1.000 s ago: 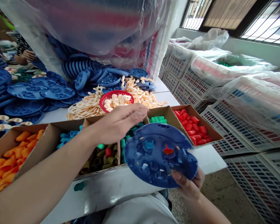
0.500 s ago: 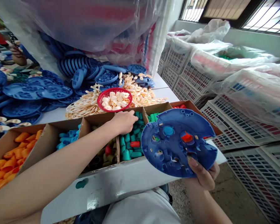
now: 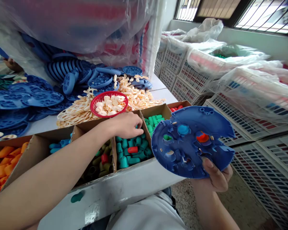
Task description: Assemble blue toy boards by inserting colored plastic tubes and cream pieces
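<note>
My left hand (image 3: 129,125) is over the compartment of teal caps (image 3: 134,149), its fingers pinched, with a bit of teal showing between them. One red cap (image 3: 132,149) lies among the teal ones. On the right, my right hand (image 3: 217,175) grips the lower edge of a round blue plastic plate (image 3: 180,150), thumb on top. The plate is tilted and has cut-outs; blue, orange and green pieces show in its openings. Behind the compartments stands a red basket (image 3: 93,110) of cream pieces.
Cardboard compartments hold orange caps (image 3: 5,163), blue caps (image 3: 62,143), olive caps (image 3: 98,163), green caps (image 3: 155,120) and red pieces (image 3: 177,108). Blue plates (image 3: 42,97) and cream parts (image 3: 74,111) pile up behind. White crates (image 3: 261,159) stand at right.
The view has shifted, so the table and bins sit further left. My left hand's fingers have curled in, with teal now showing between them. The blue plate sits further right in view, still held.
</note>
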